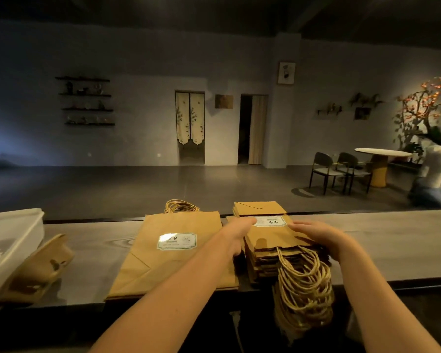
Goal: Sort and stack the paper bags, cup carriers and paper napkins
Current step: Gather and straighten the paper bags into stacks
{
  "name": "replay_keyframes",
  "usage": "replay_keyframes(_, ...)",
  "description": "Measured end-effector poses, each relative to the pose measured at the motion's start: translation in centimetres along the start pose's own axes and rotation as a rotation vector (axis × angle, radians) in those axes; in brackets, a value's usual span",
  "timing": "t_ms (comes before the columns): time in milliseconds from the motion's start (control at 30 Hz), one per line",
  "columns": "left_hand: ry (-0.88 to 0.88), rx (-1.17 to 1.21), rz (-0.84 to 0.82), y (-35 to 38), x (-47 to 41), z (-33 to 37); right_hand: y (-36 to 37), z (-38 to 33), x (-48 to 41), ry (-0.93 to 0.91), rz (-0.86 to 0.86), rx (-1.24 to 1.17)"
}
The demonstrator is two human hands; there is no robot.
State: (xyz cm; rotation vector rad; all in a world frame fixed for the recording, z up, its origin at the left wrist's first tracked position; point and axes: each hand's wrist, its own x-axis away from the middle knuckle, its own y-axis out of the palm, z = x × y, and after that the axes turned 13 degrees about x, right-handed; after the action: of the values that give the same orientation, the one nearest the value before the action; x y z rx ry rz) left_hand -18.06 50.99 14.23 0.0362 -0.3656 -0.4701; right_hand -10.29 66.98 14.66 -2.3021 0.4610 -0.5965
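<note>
The left hand lies against the left flank of the stack of small kraft bags. Its thumb is stretched along the top towards the price label, and its fingers are tucked down the side out of sight, so I cannot tell whether it clasps the stack or only pushes on it. The right hand rests over the stack's right edge, fingers lightly bent and spread flat on the top bag, gripping nothing. The stack sits between the two hands at the near edge of the wooden counter, with its twine handles spilling over the front.

To me this looks like squaring up the small-bag pile. What's needed next is an even squeeze from both sides and a nudge away from the edge, since those handles hang heavy.

Just beside it, to the left, lies the pile of larger kraft bags, and a few folded bags lie behind. Well to the left, the cup carriers lean against a white tub, not yet stacked.
</note>
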Motion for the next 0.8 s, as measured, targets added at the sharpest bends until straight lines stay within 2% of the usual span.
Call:
replay_keyframes(67,-0.005,0.007,0.023,0.1,-0.5,0.0,0.0,1.2,-0.7,0.039,-0.083,-0.189)
replay_keyframes(167,-0.009,0.016,0.072,0.0,-0.7,0.0,-0.1,2.1,-1.7,0.026,-0.100,-0.225)
replay_keyframes(333,-0.043,0.014,-0.048,1.0,-0.1,0.1,-0.2,3.2,-2.7,-0.028,-0.062,-0.271)
replay_keyframes(533,0.231,-0.156,-0.191,-1.3,-0.6,0.6,-0.3,3.4,-2.6,-0.129,-0.080,-0.263)
replay_keyframes(600,0.281,-0.389,-0.293,-3.0,-0.6,0.7,-0.3,3.6,-2.8,-0.122,-0.067,-0.280)
replay_keyframes(667,0.380,-0.755,-0.344,-3.4,-0.5,0.2,0.0,3.7,-2.9,-0.097,-0.065,-0.317)
replay_keyframes(700,0.447,-0.951,-0.281,-3.1,-0.4,-0.2,0.0,3.6,-2.8,-0.093,-0.068,-0.309)
replay_keyframes(733,0.547,-1.135,-0.148,-2.7,-0.3,-0.7,0.1,3.4,-2.6,-0.092,-0.065,-0.299)
replay_keyframes(800,0.860,-1.437,0.163,-2.0,-0.1,-1.2,0.2,3.5,-2.7,-0.105,-0.055,-0.277)
